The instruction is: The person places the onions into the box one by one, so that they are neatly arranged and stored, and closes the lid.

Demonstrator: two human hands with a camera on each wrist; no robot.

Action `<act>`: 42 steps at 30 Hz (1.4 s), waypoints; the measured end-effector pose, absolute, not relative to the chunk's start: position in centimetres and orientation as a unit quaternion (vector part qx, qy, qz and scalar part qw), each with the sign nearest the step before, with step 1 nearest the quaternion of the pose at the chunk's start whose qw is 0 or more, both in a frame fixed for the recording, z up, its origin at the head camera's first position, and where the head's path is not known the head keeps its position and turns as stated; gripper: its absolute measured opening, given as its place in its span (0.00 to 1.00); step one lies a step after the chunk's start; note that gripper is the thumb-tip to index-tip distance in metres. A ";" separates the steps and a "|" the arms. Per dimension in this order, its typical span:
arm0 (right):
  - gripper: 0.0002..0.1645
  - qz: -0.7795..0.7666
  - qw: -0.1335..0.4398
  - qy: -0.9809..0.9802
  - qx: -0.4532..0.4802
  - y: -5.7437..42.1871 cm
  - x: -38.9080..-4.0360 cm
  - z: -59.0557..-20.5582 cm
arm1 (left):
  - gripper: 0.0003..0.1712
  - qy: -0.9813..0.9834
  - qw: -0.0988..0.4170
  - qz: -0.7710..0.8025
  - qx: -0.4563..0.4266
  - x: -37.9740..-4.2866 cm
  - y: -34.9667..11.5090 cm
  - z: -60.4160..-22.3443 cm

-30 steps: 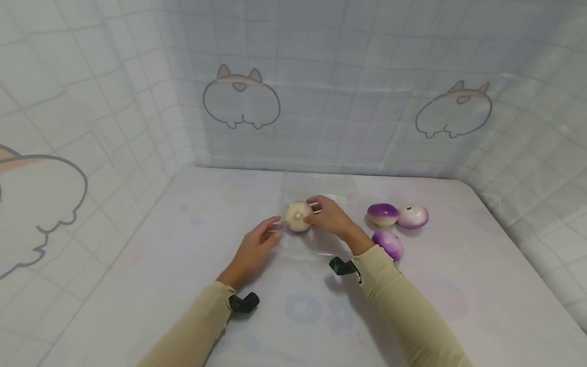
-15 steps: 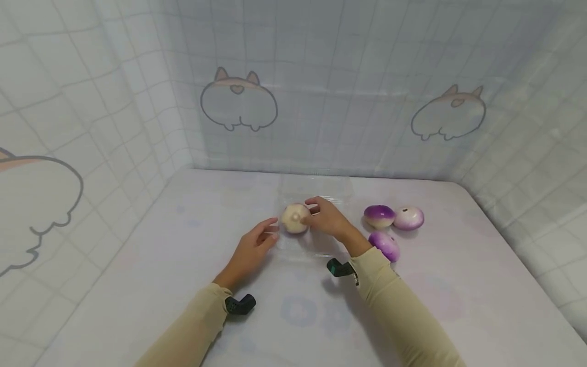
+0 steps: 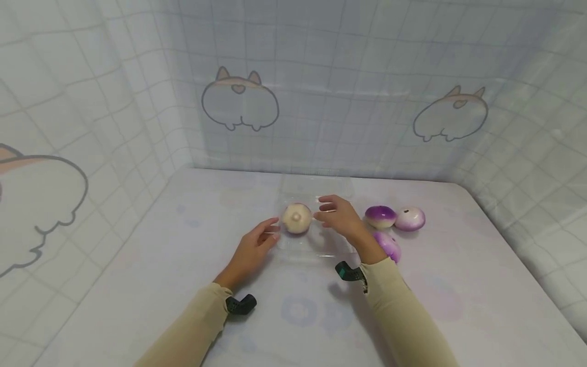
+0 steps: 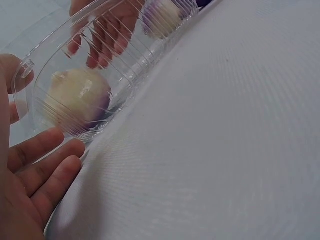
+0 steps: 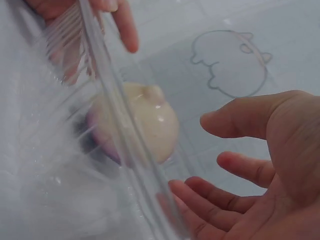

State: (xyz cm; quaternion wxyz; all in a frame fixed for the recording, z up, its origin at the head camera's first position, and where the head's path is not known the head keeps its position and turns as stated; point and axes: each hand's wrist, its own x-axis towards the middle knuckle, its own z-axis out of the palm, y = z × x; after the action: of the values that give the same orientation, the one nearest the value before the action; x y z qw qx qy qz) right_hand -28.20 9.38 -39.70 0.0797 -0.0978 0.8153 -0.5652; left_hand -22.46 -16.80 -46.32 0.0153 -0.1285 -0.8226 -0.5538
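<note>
Toward the desk's (image 3: pixel 458 255) far edge stands a clear container (image 3: pixel 316 244), the left hand (image 3: pixel 252 246) resting loosely extended at its left side, the right hand (image 3: pixel 339 218) spread and empty. Loading seems underway: one onion (image 3: pixel 296 218) sits inside; next probably calls for the loose onions (image 3: pixel 380 217) nearer the right edge.

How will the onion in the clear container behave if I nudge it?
The onion will probably roll, given its rounded sides, though the walls of the clear plastic container should stop it. Its shiny highlights suggest a smooth, perhaps slippery surface.
</note>
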 end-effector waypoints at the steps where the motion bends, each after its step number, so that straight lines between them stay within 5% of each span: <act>1: 0.35 -0.572 0.073 0.811 -0.102 9.6 -28.0 -39.7 | 0.28 -0.823 0.016 -0.553 -0.129 -22.5 -16.8 -46.3; 27: 0.27 -0.544 0.000 0.828 -0.134 18.9 -24.8 -36.9 | 0.28 -0.824 0.025 -0.552 -0.121 -22.3 -16.9 -45.8; 42: 0.25 -0.499 -0.013 0.850 -0.167 23.2 -24.1 -38.5 | 0.27 -0.827 0.028 -0.546 -0.128 -22.8 -16.9 -46.4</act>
State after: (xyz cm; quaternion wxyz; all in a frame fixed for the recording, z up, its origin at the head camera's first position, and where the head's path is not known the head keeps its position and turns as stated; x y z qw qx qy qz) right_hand -24.13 23.21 -38.49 -0.0127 -0.1675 0.8503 -0.4987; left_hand -22.84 -16.88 -46.35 0.0279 -0.1278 -0.8274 -0.5461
